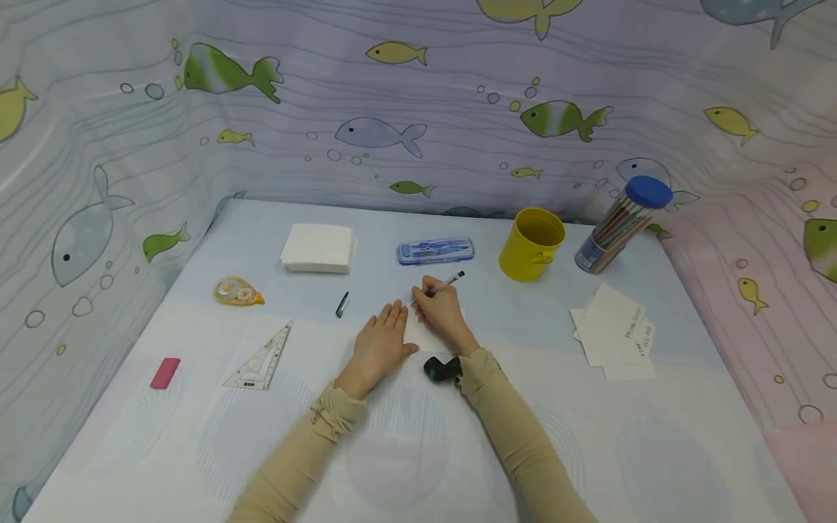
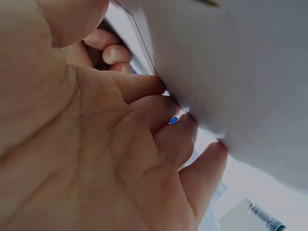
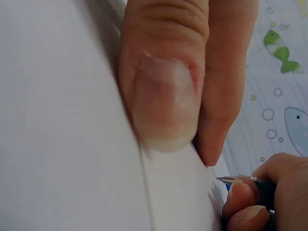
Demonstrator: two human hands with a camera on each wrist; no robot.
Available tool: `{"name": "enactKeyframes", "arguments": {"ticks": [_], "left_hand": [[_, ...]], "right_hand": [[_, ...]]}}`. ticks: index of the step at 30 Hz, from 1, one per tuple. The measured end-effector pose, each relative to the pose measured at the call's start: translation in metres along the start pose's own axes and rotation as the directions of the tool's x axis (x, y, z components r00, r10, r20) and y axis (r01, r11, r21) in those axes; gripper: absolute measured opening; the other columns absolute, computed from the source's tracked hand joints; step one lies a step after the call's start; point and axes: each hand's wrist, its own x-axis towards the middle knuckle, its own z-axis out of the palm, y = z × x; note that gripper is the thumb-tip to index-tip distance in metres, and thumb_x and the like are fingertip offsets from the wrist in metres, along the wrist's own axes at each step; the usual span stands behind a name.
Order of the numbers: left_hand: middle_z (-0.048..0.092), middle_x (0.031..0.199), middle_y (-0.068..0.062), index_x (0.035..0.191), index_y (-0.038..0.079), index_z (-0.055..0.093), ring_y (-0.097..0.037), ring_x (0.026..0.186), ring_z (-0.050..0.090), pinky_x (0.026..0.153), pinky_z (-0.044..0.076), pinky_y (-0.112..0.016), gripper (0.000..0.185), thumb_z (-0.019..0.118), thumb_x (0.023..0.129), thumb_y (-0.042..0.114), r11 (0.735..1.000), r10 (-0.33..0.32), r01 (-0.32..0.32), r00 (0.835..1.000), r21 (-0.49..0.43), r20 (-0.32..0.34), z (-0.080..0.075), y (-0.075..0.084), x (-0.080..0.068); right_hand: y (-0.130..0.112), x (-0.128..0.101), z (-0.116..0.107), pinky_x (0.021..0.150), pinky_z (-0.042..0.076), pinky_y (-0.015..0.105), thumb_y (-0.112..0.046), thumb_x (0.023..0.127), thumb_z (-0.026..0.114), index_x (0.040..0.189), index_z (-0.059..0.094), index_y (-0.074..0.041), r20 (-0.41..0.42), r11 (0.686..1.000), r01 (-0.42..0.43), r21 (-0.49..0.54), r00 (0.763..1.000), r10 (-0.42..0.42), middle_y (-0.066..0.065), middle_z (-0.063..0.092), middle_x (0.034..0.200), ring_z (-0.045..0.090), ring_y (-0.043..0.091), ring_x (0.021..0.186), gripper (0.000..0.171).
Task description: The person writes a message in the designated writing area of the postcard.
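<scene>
In the head view my right hand (image 1: 442, 311) pinches a gel pen (image 1: 458, 277) over a small white card (image 1: 428, 336). The pen's metal tip (image 3: 221, 179) points out past the fingers in the right wrist view. My left hand (image 1: 381, 341) lies flat, its fingertips at the card's left side and its thumb spread toward the right hand. That thumb (image 3: 166, 108) shows large in the right wrist view, right at a white paper edge. A black pen cap (image 1: 343, 304) lies to the left of the left hand. In the left wrist view the left palm (image 2: 96, 144) fills much of the picture.
Behind the hands are a white paper stack (image 1: 318, 248), a blue geometry case (image 1: 435, 250), a yellow bucket (image 1: 531, 247) and a pencil jar (image 1: 617, 229). Written cards (image 1: 611, 330) lie right; correction tape (image 1: 237, 292), a set square (image 1: 263, 361) and a pink eraser (image 1: 165, 373) lie left.
</scene>
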Motion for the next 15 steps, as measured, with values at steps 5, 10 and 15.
{"name": "enactKeyframes", "arguments": {"ticks": [5,10,15], "left_hand": [[0.024,0.159,-0.018,0.150,-0.003,0.029,-0.033,0.148,0.024,0.118,0.029,-0.049,0.077,0.054,0.095,0.045,1.000,-0.024,0.024,1.000,0.010,0.012,0.0000,0.0025,-0.0011],[0.026,0.158,-0.019,0.149,-0.003,0.031,-0.034,0.147,0.027,0.117,0.031,-0.050,0.076,0.055,0.095,0.044,1.000,-0.018,0.018,1.000,0.016,-0.007,0.0003,0.0024,-0.0018],[0.027,0.158,-0.019,0.149,-0.003,0.031,-0.034,0.147,0.027,0.117,0.031,-0.050,0.076,0.055,0.095,0.045,1.000,-0.008,0.008,1.000,0.015,-0.013,-0.0002,0.0028,-0.0019]], "right_hand": [[-0.0003,0.0003,0.0014,0.037,0.034,0.017,-0.012,0.095,0.057,0.066,0.042,-0.008,0.024,0.999,0.030,-0.038,0.999,-0.029,0.002,0.054,0.049,0.048,0.008,0.038,0.033],[0.0012,0.0001,0.0022,0.037,0.035,0.017,-0.012,0.096,0.056,0.066,0.043,-0.008,0.025,0.998,0.044,-0.053,0.999,-0.043,0.002,0.055,0.050,0.049,0.007,0.039,0.033],[0.0014,-0.0011,0.0008,0.036,0.034,0.017,-0.013,0.095,0.056,0.065,0.043,-0.008,0.019,0.997,0.042,-0.062,0.999,-0.041,0.000,0.054,0.049,0.047,0.006,0.038,0.033]]}}
